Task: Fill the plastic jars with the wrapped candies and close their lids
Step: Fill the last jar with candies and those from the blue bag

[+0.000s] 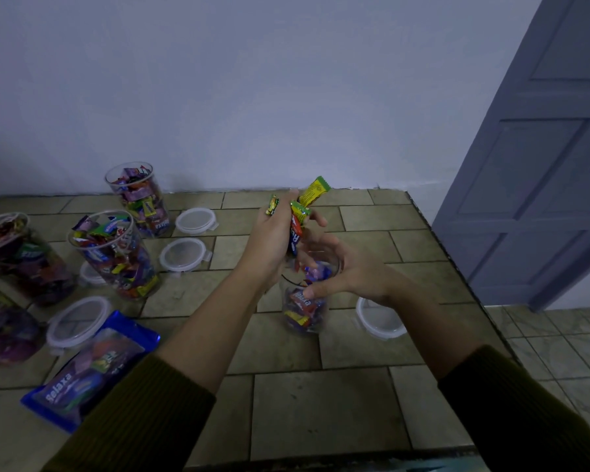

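Single head-worn wide-angle view — faces forward and down over tiled counter (321,403) to wall (252,80); left hand (273,240), right hand (351,274) close, mid-frame.

The left edge of the frame cuts off the upper jar (17,253) and the lower jar (4,332), the latter blurred to a purple mass; a small lid (90,275) is half hidden behind the middle jar (116,257); the right hand (344,270), gripping the centre jar (305,311), covers its rim; the right forearm (433,321) hides part of the right lid (377,318); the left hand (269,236) hides the lower ends of the candies (315,194) it clutches
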